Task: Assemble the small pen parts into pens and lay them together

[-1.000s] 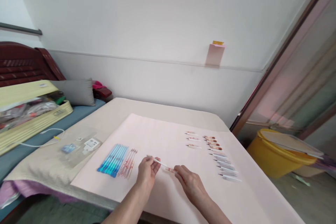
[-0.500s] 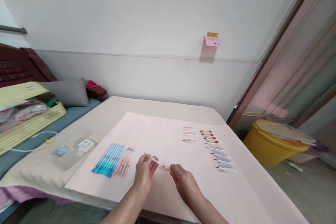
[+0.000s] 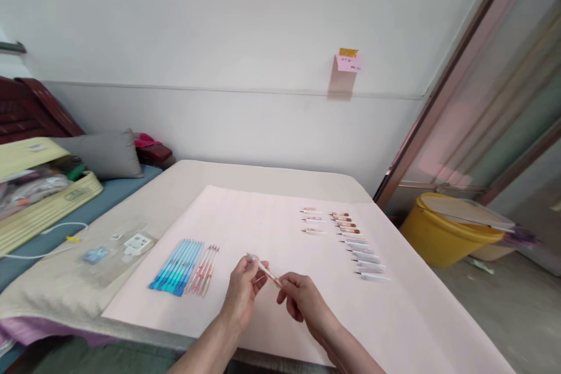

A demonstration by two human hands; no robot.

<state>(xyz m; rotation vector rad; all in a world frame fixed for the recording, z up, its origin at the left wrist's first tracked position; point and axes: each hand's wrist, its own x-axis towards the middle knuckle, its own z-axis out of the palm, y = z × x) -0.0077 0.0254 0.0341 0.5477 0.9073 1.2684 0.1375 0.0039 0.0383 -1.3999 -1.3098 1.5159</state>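
A thin white pen refill with a pinkish tip is held between both hands above a large pale pink sheet. My left hand pinches its far end. My right hand pinches the near, tipped end. To the left lie a row of blue pen barrels and a few thin red refills. To the right lie a column of small brown and clear pen caps and three short pieces.
The sheet covers a beige-clothed table. Clear plastic packets lie at its left. A cream box of items, a grey pillow and a white cable sit on a bed at left. A yellow tub stands on the floor at right.
My hands have come closer together along the refill, and it now tilts more steeply. The view has shifted slightly to the right.
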